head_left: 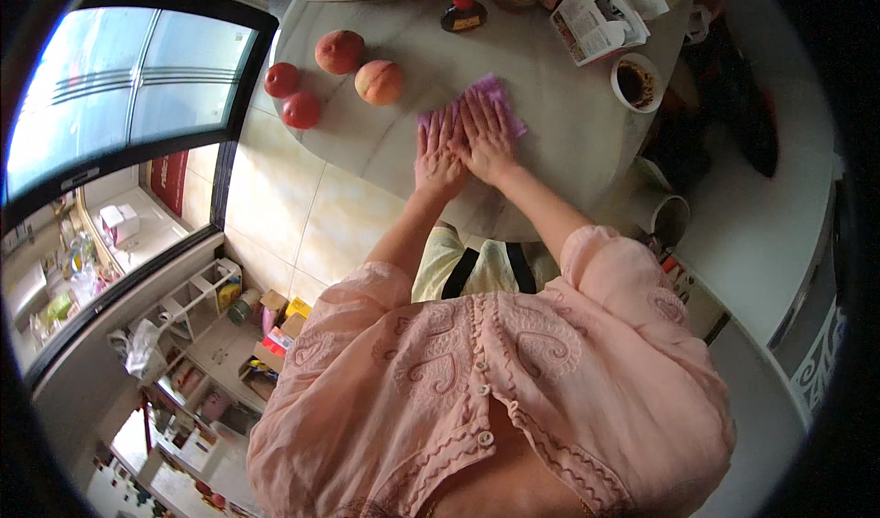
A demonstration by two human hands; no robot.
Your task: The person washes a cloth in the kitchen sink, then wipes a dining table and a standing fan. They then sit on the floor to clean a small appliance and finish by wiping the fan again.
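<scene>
Head view | left hand point(437, 156) and right hand point(488, 139) flat, fingers slightly spread over purple cloth point(511, 113) | inward from near edge of table point(573, 142) | step: likely wiping | next stroke calls for even pressure, avoiding fruit point(340, 52) leftward | pinch underneath: cannot tell

Tbl point(568, 124): smth stone-look, sl. glossy; cloth point(496, 86): matt.

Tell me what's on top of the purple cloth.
The left hand and right hand lie at least partly on the purple cloth; the areas they cover cannot be seen.
</scene>
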